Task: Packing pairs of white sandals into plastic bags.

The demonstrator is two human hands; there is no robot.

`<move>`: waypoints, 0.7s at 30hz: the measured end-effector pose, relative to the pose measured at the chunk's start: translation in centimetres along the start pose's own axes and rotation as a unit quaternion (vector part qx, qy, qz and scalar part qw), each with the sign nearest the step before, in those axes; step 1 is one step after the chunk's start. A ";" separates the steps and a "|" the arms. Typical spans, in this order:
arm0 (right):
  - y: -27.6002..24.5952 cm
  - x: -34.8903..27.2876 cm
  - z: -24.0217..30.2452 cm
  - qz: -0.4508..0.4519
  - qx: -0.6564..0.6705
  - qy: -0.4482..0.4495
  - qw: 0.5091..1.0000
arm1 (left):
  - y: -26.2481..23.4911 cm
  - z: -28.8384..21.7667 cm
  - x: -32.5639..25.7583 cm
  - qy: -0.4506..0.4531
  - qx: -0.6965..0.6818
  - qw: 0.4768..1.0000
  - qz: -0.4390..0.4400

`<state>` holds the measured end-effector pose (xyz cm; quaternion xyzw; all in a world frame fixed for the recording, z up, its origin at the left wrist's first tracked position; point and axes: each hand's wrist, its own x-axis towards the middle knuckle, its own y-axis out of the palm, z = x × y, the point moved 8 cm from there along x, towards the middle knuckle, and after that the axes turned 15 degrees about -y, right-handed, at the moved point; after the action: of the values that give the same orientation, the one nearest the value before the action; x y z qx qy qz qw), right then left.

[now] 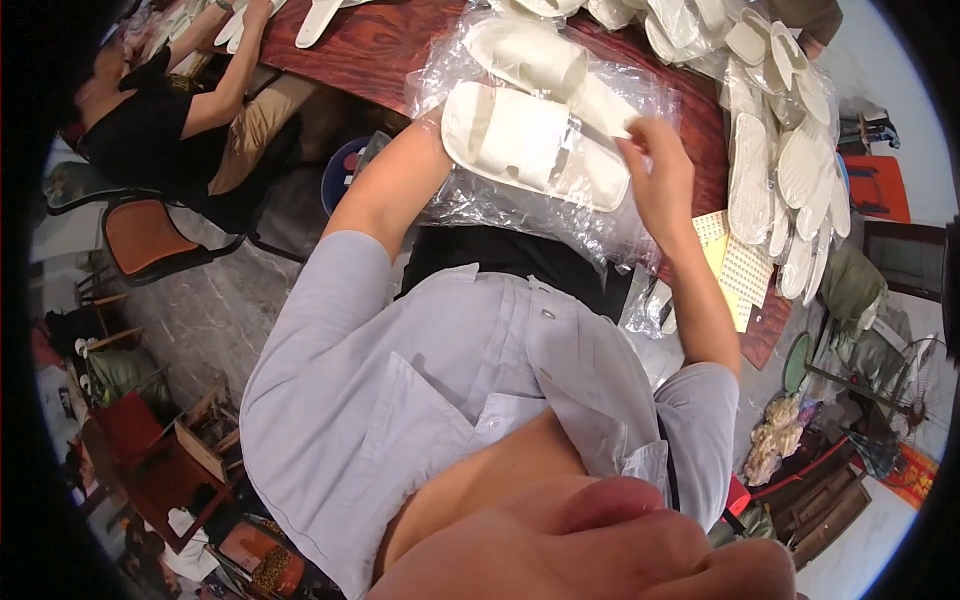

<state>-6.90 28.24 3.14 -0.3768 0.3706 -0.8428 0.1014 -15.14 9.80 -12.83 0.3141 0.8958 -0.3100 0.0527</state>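
A white open-toe slipper (510, 135) lies tilted over clear plastic bags (490, 205) in front of me on the table. Behind it is a second white slipper (525, 60), its far end partly covered. My left forearm (395, 185) reaches up to the near slipper's left end, where that slipper hides the hand and its fingers. At the slippers' right end is my right hand (662, 180), fingers bent and thumb close to the forefinger. Whatever lies between those fingertips is too small to make out.
White slippers are heaped along the table's (375, 45) right edge. Sticker sheets (735, 265) lie beside my right forearm. At far left a person (150, 120) in black handles slippers; an orange-seated chair (150, 235) stands nearby. A red stool (875, 188) is at right.
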 end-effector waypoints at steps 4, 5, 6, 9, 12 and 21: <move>-3.4 -5.3 -6.0 -0.062 -0.062 0.111 0.990 | -0.5 2.5 0.4 -0.017 -0.036 0.999 -0.007; -4.0 -6.5 -7.3 -0.046 -0.070 0.142 0.986 | -0.9 3.0 0.9 -0.018 -0.045 0.999 -0.009; -4.7 -7.6 -8.0 -0.046 -0.077 0.141 0.986 | -0.8 2.9 1.5 -0.015 -0.053 0.998 -0.010; -0.3 -10.9 -8.9 0.173 0.209 0.304 0.913 | -1.4 2.1 2.6 -0.013 -0.071 0.997 -0.029; 1.7 -9.9 -6.3 0.155 0.345 0.265 0.887 | -2.8 0.4 1.7 0.020 -0.079 0.995 -0.062; 4.6 -8.7 -8.0 0.054 0.200 0.115 0.971 | -5.5 -4.2 -0.3 0.057 -0.108 0.978 -0.172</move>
<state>-7.03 33.25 -8.48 -0.2285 0.2235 -0.9309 0.1767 -17.75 8.76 -6.52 0.1648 0.9661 -0.1978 -0.0186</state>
